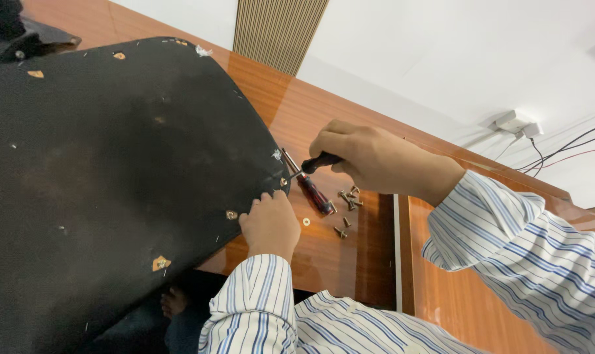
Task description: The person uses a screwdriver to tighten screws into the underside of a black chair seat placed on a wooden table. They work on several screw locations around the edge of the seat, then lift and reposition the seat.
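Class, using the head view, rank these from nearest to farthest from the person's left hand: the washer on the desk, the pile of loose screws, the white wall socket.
1. Washer: just right of the left hand, on the wooden desk.
2. Loose screws: farther right, under the right hand's wrist.
3. White wall socket: far upper right, on the wall.

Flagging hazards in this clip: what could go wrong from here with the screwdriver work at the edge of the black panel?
The screwdriver in the right hand points toward the left hand steadying the black panel; a slip could jab those fingers. The loose screws and a second screwdriver lie near the wooden table edge and might get knocked off.
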